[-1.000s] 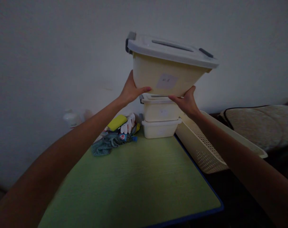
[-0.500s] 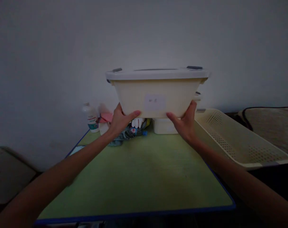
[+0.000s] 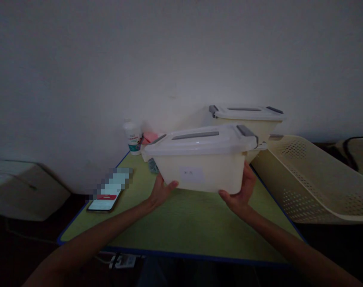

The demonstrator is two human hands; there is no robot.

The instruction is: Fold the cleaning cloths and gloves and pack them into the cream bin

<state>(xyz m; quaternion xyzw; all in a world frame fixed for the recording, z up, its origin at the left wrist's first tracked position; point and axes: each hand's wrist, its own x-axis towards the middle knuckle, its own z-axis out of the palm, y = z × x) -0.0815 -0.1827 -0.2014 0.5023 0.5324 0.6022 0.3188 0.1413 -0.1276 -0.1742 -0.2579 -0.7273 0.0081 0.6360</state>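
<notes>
Between my hands is a cream storage box [image 3: 169, 171] with a white lid, grey clips and a small paper label on its front. It is held above the green table [image 3: 181, 227], slightly tilted. My left hand [image 3: 162, 191] grips its lower left corner, thumb on the front face. My right hand [image 3: 243, 191] wraps round the lower right corner, thumb at the bottom front edge. Fingers behind and under the box are hidden. A second lidded storage box [image 3: 265, 126] stands behind, partly covered by the held one.
A white bottle [image 3: 133, 139] and pink cloth [image 3: 150, 138] are at the back left. A phone [image 3: 109, 191] with a lit screen lies on the left of the table. On the right is a cream perforated basket [image 3: 313, 175]. A white power strip [image 3: 124, 261] is below the front edge.
The held box has come down and closer, turning slightly, with both hands still on it. My view has shifted, bringing the phone and more of the second box into sight.
</notes>
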